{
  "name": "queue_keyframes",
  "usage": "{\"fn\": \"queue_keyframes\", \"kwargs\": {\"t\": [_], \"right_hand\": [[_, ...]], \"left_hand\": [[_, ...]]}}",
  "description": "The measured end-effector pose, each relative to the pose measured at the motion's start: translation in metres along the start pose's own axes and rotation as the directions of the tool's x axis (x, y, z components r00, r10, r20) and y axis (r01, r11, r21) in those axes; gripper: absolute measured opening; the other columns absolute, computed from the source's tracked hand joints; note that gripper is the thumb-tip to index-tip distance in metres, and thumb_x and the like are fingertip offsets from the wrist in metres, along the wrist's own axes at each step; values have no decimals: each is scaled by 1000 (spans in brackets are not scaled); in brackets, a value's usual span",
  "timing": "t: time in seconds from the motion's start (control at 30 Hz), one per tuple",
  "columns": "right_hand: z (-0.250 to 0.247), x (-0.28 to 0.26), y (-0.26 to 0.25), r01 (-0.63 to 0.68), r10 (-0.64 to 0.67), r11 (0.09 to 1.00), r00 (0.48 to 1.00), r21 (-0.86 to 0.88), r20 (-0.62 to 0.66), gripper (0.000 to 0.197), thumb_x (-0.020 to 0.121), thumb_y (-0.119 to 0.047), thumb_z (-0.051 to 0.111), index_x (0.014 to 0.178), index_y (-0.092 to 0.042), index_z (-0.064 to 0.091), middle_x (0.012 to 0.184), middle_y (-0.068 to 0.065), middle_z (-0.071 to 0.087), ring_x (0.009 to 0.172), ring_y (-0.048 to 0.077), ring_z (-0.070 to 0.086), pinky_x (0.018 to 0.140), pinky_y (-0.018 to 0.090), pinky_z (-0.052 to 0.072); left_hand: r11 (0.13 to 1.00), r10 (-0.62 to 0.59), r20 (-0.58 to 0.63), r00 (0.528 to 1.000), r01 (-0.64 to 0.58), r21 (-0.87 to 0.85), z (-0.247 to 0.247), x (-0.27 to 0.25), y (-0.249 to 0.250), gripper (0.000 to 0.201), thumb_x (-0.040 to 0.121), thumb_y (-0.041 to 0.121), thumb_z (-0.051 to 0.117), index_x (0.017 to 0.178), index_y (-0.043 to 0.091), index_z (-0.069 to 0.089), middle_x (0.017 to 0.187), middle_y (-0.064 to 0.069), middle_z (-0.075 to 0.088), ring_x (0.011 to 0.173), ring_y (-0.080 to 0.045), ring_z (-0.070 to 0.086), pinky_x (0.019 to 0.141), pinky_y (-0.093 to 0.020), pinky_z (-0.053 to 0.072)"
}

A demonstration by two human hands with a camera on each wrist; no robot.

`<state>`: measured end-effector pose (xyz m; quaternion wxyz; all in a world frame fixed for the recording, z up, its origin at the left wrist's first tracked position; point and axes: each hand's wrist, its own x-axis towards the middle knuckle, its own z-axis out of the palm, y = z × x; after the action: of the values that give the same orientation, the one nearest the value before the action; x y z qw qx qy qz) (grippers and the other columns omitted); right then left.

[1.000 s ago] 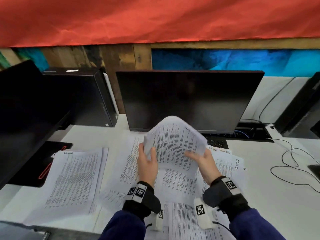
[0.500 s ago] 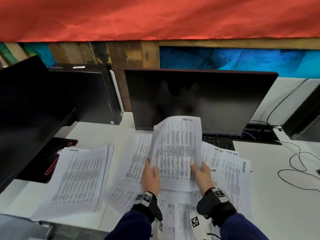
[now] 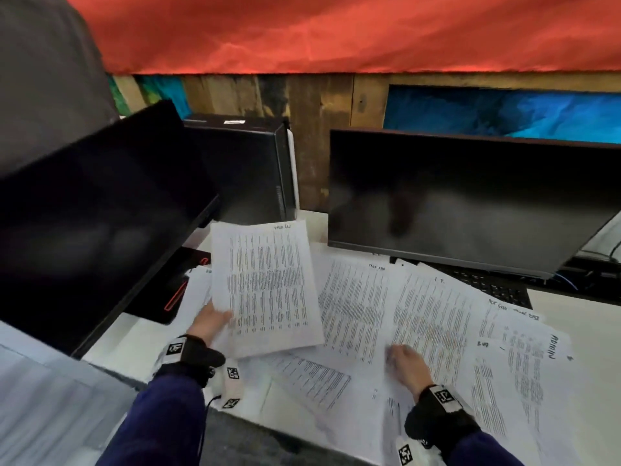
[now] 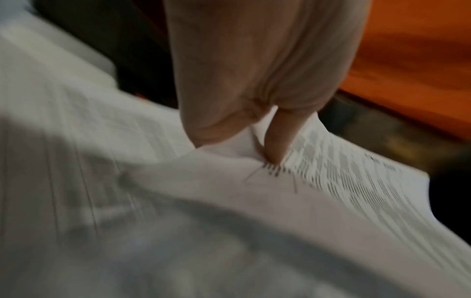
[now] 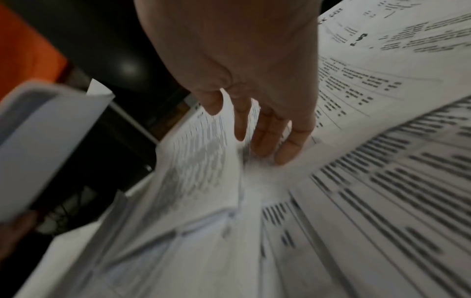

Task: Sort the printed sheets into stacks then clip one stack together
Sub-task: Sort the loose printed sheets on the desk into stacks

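Note:
My left hand (image 3: 210,322) pinches the lower left edge of a printed sheet (image 3: 265,284), thumb on top, and holds it up over the left of the desk. The left wrist view shows that sheet (image 4: 331,181) close up with my left hand (image 4: 254,141) pinched on its edge. My right hand (image 3: 401,356) rests with straight fingers on the spread of loose printed sheets (image 3: 430,317) in front of the monitor. In the right wrist view my right hand (image 5: 265,145) touches the loose sheets (image 5: 382,181) with its fingertips and holds nothing. No clip is in view.
A dark monitor (image 3: 470,196) stands behind the papers, with a keyboard (image 3: 487,287) under it. A second dark screen (image 3: 90,210) overhangs the left side, and a black computer tower (image 3: 248,166) stands at the back. The white desk (image 3: 578,317) shows at the right.
My right hand has let go of the sheet and dropped onto the spread papers. My left hand has carried the sheet leftwards alone. The view has turned to the left.

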<state>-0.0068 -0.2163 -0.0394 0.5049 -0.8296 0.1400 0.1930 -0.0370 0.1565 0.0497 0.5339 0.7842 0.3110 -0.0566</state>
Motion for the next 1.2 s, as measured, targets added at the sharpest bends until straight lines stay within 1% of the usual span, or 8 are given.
{"fn": "queue_keyframes", "kwargs": {"t": [0.13, 0.37, 0.47, 0.67, 0.83, 0.93, 1.03, 1.2], "right_hand": [[2, -1, -3, 3, -5, 999, 999, -35, -45, 28, 98, -19, 42, 76, -6, 53, 79, 11, 57, 73, 23, 50, 69, 31, 39], [9, 5, 2, -36, 37, 999, 993, 4, -115, 18, 97, -18, 47, 90, -6, 58, 79, 6, 58, 74, 23, 53, 69, 30, 39], [10, 10, 1, -92, 101, 993, 986, 73, -135, 15, 96, -17, 50, 91, -5, 58, 71, 3, 55, 67, 20, 49, 68, 31, 39], [8, 10, -23, -173, 201, 969, 967, 176, -156, 27, 93, -6, 45, 67, -11, 44, 64, 6, 41, 63, 22, 46, 70, 33, 38], [22, 12, -26, -286, 262, 956, 935, -70, -239, 29, 88, -17, 58, 67, -21, 38, 72, -10, 41, 93, 17, 49, 74, 22, 34], [20, 13, -30, -297, 324, 934, 938, 200, -120, 26, 91, -13, 52, 68, -17, 42, 67, 1, 46, 66, 20, 51, 63, 29, 47], [26, 14, -30, -279, 327, 868, 944, 411, -50, 21, 87, 0, 53, 71, -9, 43, 46, 9, 54, 38, 18, 51, 37, 19, 38], [36, -4, -42, -117, 126, 937, 992, 328, -8, 27, 83, 11, 51, 103, -6, 59, 101, 14, 67, 96, 33, 64, 87, 46, 53]], "left_hand": [[914, -105, -39, 994, 112, 390, -61, 29, -38, 38, 89, 10, 56, 126, 0, 55, 127, -17, 57, 118, -33, 54, 97, -33, 42], [845, -244, -235, 941, 325, 424, -78, 62, -66, 48, 84, 4, 56, 130, -3, 42, 133, -26, 48, 120, -39, 49, 101, -40, 40], [826, -24, -485, 874, 291, 483, -40, 51, -42, 54, 81, 12, 60, 130, 9, 37, 131, -21, 42, 119, -39, 43, 99, -50, 36], [787, 412, 46, 910, -381, 485, 88, 45, 6, 34, 94, 10, 46, 128, 10, 45, 126, -12, 50, 114, -27, 52, 96, -36, 45], [885, 48, 129, 991, -102, 455, 140, 50, 7, 60, 90, 21, 52, 143, 5, 29, 141, -14, 41, 130, -29, 42, 109, -36, 36], [963, -74, 138, 988, 35, 267, 142, 59, 5, 66, 85, 20, 55, 144, 7, 28, 142, -13, 38, 131, -30, 40, 110, -38, 34], [974, -53, 235, 971, -1, 225, 141, 63, 1, 33, 81, 24, 58, 111, 10, 57, 103, -6, 61, 102, -27, 58, 104, -41, 43], [951, 73, 202, 977, -129, 280, 141, 59, -7, 41, 87, 13, 48, 129, 14, 51, 121, -6, 60, 108, -26, 58, 97, -35, 46]]}}
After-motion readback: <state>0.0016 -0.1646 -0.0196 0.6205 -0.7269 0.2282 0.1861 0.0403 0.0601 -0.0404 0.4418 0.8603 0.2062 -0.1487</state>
